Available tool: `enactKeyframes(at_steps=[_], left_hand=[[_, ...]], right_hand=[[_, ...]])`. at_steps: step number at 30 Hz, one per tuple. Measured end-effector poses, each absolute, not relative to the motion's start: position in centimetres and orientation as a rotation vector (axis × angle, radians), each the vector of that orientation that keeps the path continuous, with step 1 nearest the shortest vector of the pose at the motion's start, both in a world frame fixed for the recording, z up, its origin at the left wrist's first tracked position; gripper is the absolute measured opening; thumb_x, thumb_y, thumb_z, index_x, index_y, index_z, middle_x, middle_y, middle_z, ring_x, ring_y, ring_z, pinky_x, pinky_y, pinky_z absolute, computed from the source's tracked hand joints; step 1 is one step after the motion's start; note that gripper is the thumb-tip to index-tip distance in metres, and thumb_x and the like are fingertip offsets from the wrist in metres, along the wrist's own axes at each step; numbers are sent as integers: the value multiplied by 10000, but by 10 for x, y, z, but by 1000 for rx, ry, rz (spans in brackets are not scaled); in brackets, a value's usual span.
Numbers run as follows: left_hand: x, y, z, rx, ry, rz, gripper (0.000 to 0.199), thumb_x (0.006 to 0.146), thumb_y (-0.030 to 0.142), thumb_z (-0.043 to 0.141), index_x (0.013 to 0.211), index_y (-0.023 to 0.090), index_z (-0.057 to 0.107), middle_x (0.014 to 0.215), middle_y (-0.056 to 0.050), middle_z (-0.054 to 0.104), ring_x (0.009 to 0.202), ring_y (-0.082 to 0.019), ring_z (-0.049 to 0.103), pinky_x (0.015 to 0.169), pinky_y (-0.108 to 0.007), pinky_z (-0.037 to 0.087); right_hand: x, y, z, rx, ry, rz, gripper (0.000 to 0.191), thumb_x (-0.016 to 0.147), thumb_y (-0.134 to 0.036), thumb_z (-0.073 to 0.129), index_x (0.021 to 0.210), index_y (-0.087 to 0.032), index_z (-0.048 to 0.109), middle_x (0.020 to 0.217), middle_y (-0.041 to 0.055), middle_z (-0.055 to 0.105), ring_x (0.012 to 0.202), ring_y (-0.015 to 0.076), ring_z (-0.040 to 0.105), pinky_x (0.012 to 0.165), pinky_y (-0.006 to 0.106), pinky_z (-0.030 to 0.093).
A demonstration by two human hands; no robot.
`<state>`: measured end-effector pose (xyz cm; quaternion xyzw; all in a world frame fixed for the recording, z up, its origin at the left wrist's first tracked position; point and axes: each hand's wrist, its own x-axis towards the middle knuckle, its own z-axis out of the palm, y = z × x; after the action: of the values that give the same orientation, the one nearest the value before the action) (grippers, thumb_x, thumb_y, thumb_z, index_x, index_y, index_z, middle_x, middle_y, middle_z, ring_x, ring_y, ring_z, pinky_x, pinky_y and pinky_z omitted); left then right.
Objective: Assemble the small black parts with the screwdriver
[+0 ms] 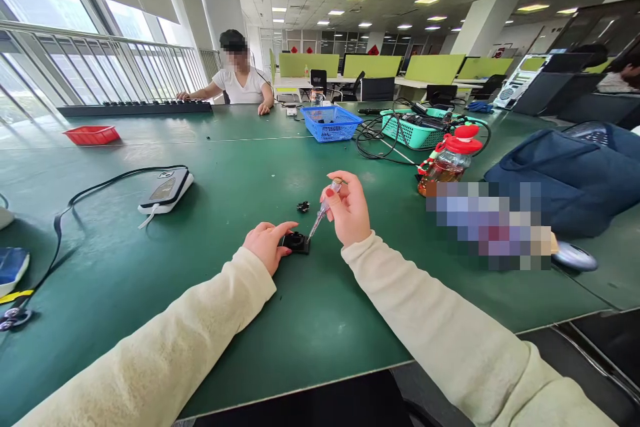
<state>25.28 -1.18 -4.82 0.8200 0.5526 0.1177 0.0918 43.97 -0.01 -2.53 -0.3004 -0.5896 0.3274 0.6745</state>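
Observation:
A small black plastic part (299, 243) lies on the green table, gripped at its left end between the thumb and fingers of my left hand (265, 243). My right hand (349, 208) is closed around the clear handle of a screwdriver (321, 213), held at a slant. The screwdriver's tip meets the right side of the black part; whether it sits in a screw is too small to tell. Just beyond, a little black piece (303, 207) rests apart on the table.
A phone on a white power bank (167, 190) lies left, with a black strap near it. Farther back stand a red tray (92, 135), a blue basket (331, 123) and a green basket (415, 130) with cables. A bottle (447, 163) and a blue bag (565, 173) are right. A person (243, 80) sits opposite.

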Motion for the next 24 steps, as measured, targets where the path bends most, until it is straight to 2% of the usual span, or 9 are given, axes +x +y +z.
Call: enactKeyframes(at_steps=[3,6,11,14,19,24], left_hand=[[253,-11,-48,2423,1654,358,557,774,125,614,1292,314,541,1106,5,709,1113,-224,559,1003,-378,439],[252,-11,-49,2419,1650,379,561,766,127,616,1288,319,542,1101,8,709,1111,-216,564,1008,-371,437],[248,-11,-53,2436,1614,431,578,754,164,621,1302,316,518,1123,19,704,1131,-220,545,1018,-384,429],[246,-12,-55,2437,1582,459,599,746,159,611,1317,304,501,1148,16,695,1132,-225,540,1029,-390,418],[245,-10,-55,2404,1622,453,596,741,150,624,1307,301,516,1132,8,695,1118,-227,544,1026,-390,422],[245,-9,-51,2365,1657,417,596,741,218,670,1307,323,517,1083,10,707,1128,-236,546,995,-386,445]], right_hand=[[438,-2,-27,-669,-1393,808,285,883,-472,554,1053,-254,484,704,-45,547,433,63,401,422,215,352],[435,-6,-28,-671,-1520,748,272,896,-481,521,1035,-250,491,735,-30,555,483,77,448,464,224,394],[433,-13,-26,-673,-1736,639,199,913,-411,495,1011,-240,516,767,-16,564,536,89,460,546,247,440],[434,-12,-22,-711,-1763,595,165,878,-358,554,991,-239,539,749,-24,555,556,91,464,573,248,440],[434,-8,-21,-833,-1663,552,251,755,-350,706,923,-239,555,644,-68,448,530,84,421,535,225,416],[435,-9,-22,-791,-1552,504,183,849,-336,602,995,-238,548,747,-27,524,640,109,524,643,256,491]])
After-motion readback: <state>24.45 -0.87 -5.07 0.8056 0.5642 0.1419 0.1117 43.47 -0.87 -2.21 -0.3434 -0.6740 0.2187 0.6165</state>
